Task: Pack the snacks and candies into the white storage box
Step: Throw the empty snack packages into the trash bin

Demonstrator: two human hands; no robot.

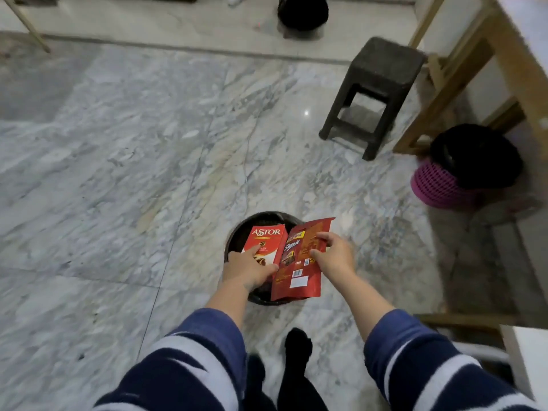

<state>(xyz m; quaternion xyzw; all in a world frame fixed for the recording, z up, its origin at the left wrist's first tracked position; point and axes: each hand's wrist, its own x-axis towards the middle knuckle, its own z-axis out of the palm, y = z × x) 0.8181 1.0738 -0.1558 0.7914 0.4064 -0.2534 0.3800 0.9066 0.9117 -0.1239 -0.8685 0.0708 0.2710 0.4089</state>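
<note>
Both your hands work low in the centre of the frame, over the dark basket [237, 232] on the floor. Your left hand [247, 266] grips the Astor box [267, 237], fingers curled round its lower edge, long axis pointing up-frame. Your right hand [335, 253] pinches the red pouch [299, 271], which lies just beside the box and runs the same way. No white storage box is in view, so the carry direction cannot be judged.

Two red snack packs [268, 241] [299, 262], one stool [373, 93]
</note>
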